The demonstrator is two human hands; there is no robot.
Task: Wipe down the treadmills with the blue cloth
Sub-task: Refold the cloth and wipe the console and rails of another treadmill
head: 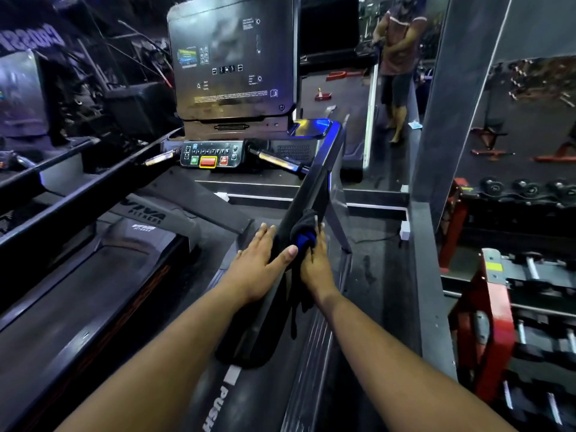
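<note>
I stand on a black treadmill whose right handrail (pixel 307 194) runs from the console (pixel 232 57) down toward me. The blue cloth (pixel 304 235), mostly dark with a bright blue fold, is draped over that rail, and a dark tail of it hangs below. My right hand (pixel 314 260) holds the cloth against the rail's right side. My left hand (pixel 260 260) lies flat on the rail's left side, with the thumb touching the cloth. The control panel (pixel 212 155) with red and green buttons sits under the console.
A second treadmill (pixel 93 275) lies to the left, with another console (pixel 21 98) beyond it. A red dumbbell rack (pixel 495 307) stands at the right behind a grey pillar (pixel 448 120). A mirror ahead reflects a person (pixel 399 57).
</note>
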